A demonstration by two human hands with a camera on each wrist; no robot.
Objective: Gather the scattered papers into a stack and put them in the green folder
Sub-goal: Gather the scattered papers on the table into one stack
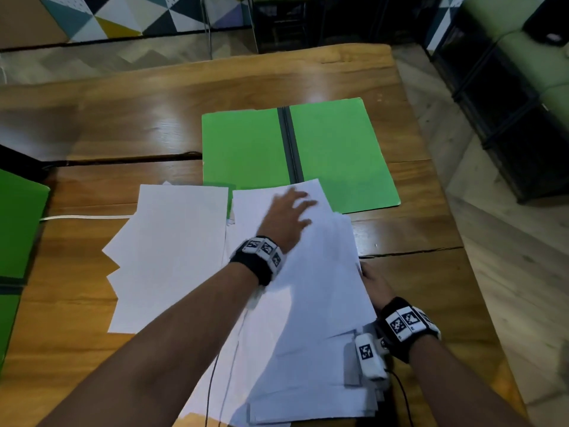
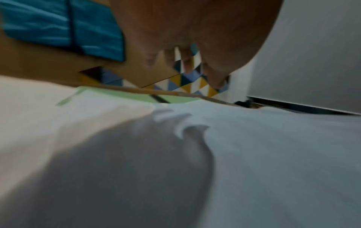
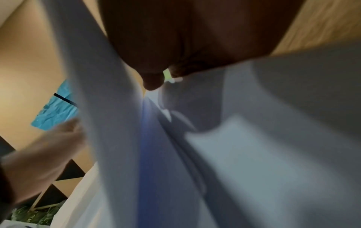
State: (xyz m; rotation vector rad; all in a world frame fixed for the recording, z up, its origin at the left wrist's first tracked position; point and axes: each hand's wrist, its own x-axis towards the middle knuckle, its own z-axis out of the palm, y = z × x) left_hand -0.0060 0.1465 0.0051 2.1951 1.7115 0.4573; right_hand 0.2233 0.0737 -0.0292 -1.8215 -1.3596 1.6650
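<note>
The green folder (image 1: 335, 152) lies open and flat on the wooden table, its dark spine up the middle. White papers overlap its near edge. A loose pile of papers (image 1: 317, 291) runs from there toward me, and more sheets (image 1: 172, 251) fan out to its left. My left hand (image 1: 289, 211) stretches over the pile's far end with straight, spread fingers (image 2: 187, 61); blur hides whether they touch. My right hand (image 1: 374, 285) grips the pile's right edge, its fingers hidden under the sheets. In the right wrist view the held sheets (image 3: 101, 108) rise beside my thumb (image 3: 153, 82).
A second green folder (image 1: 18, 238) sits at the table's left edge, with a white cable (image 1: 86, 217) running from it under the papers. The table's right edge (image 1: 455, 229) drops to the floor. Black shelving (image 1: 508, 124) stands at the far right.
</note>
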